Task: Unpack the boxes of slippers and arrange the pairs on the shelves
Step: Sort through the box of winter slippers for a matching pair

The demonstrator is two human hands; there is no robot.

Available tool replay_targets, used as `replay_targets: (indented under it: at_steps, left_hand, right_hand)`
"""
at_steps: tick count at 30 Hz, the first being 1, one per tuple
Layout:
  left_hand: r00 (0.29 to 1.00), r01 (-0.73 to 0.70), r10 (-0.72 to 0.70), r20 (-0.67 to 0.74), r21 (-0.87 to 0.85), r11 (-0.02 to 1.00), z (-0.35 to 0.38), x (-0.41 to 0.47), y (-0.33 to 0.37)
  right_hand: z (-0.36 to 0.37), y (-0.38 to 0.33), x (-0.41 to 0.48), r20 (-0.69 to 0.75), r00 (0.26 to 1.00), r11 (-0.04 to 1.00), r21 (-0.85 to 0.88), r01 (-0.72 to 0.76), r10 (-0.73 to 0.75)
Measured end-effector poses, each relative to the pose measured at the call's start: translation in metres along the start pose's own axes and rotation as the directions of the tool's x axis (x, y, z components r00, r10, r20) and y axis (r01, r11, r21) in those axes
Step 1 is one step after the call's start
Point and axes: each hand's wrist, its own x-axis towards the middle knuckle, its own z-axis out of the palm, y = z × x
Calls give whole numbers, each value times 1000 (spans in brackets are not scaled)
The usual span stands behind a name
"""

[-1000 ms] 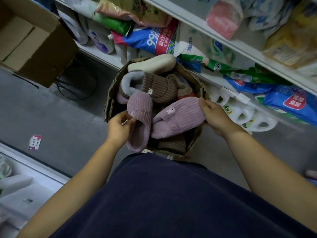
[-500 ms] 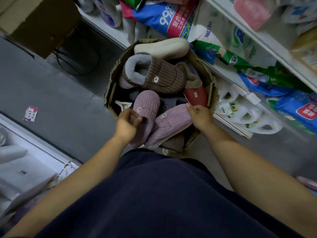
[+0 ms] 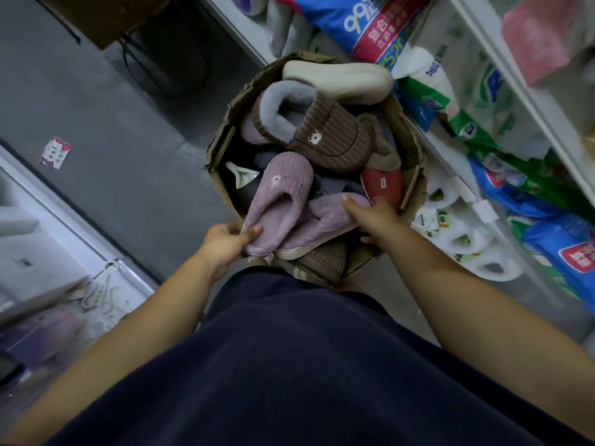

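Both hands are in the box [image 3: 222, 146], taking out the purple pair [image 3: 283, 201]. The left hand [image 3: 222, 243] pinches the heel of one slipper and the right hand [image 3: 370, 217] grips the other. The pair lies at the box's near side, on top of other slippers. This looks like the unpacking step, with nothing yet carried to a shelf.

The next move calls for lifting both slippers together, up and toward the body, over the box's torn near rim. The brown slipper [image 3: 328, 136] sits just behind them and the red slipper [image 3: 383, 188] just beside the right hand, so either could drag along. The shelves [image 3: 450, 156] right of the box are packed with bags, and no free spot shows there. The floor [image 3: 128, 140] left of the box gives room to turn.
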Motion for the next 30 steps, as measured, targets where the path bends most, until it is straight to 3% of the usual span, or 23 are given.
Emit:
replay_targets:
  at_steps: [3, 6, 8, 11, 14, 16, 18, 20, 24, 27, 30]
  left_hand:
    - [999, -31, 30, -11, -63, 998, -1, -6, -3]
    - [997, -66, 62, -40, -115, 991, -4, -12, -7]
    - [996, -78, 72, -50, -139, 987, -9, -15, -9]
    - [996, -85, 76, -56, -177, 981, -19, -16, -11]
    - [995, -93, 79, -68, -238, 967, -24, -17, -8]
    - [994, -98, 78, -81, -292, 951, -23, -18, -3]
    - [992, -105, 77, -95, -339, 935, -23, -17, 2]
    - [991, -110, 74, -110, -372, 922, -23, -13, 9]
    - [986, -131, 73, -148, -431, 893, -25, -3, 23]
    - [981, -140, 58, -186, -461, 876, -29, 5, 30]
    - [979, -140, 44, -197, -505, 852, -34, 12, 33]
  right_hand:
    - [22, 7, 2, 115, 974, 966, 149, -212, 196]
    - [46, 25, 17, 209, 955, 912, 308, -271, 213]
    - [54, 39, 30, 138, 976, 879, 426, -215, 171]
    - [50, 47, 29, 11, 998, 897, 437, -66, 68]
    - [38, 48, 17, 80, 992, 904, 424, 56, -99]
    - [30, 40, 9, 68, 981, 949, 272, 157, -181]
    - [25, 22, 6, -53, 949, 951, -19, 309, -310]
    - [22, -6, 4, -98, 859, 850, -239, 469, -502]
    - [36, -77, 14, 65, 629, 570, -357, 740, -775]
    - [64, -120, 31, 192, 527, 402, -450, 797, -828]
    - [91, -140, 52, 228, 560, 267, -699, 664, -797]
